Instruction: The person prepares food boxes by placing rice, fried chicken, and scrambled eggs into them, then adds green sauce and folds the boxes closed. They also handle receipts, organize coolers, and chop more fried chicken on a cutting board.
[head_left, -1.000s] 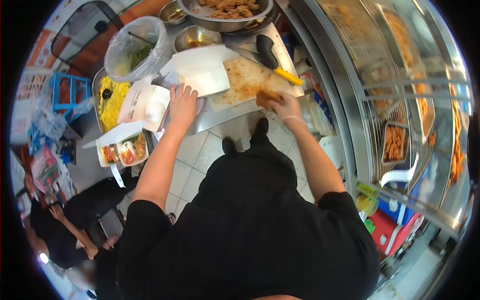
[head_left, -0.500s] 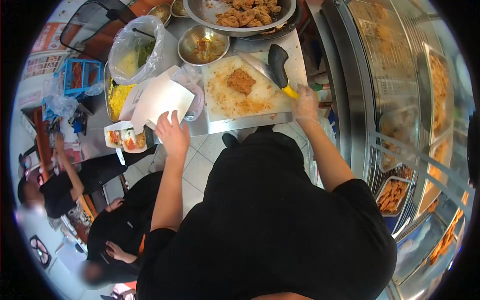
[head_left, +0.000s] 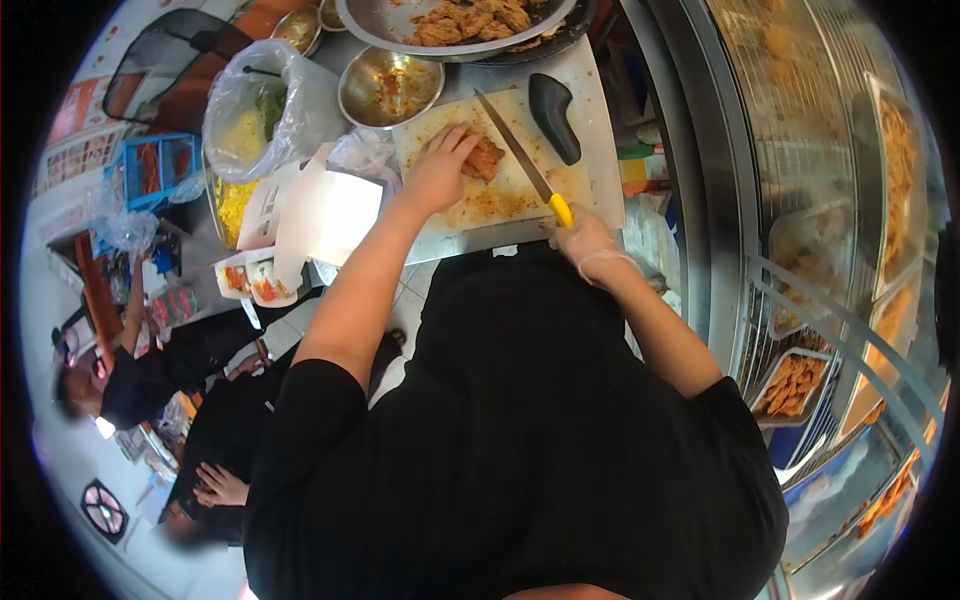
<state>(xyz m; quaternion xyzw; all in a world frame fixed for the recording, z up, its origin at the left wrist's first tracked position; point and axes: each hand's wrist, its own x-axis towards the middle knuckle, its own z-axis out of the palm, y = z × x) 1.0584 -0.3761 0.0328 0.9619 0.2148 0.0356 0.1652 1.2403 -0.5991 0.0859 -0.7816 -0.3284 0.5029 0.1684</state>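
Observation:
A browned piece of fried chicken (head_left: 484, 160) lies on the white cutting board (head_left: 480, 212), which is strewn with crumbs. My bare left hand (head_left: 440, 170) grips its left side, fingers curled over the top. In a clear plastic glove, my right hand (head_left: 588, 238) is closed around the yellow handle of a knife (head_left: 530, 165). The blade points up and left over the board, just right of the chicken and apart from it. Beside the blade, on the board's right edge, rests a black curved object (head_left: 553, 118).
A steel bowl with sauce remains (head_left: 390, 88) sits behind the board, near a large bowl of fried chicken (head_left: 360, 25). Left are an open paper box (head_left: 320, 215), a plastic-lined tub (head_left: 250, 110) and a filled carton (head_left: 250, 282). Food racks (head_left: 800, 330) stand right; two people are at left.
My left hand has moved from the paper box onto the chicken. My right hand has drawn the knife down and left, away from the black curved object.

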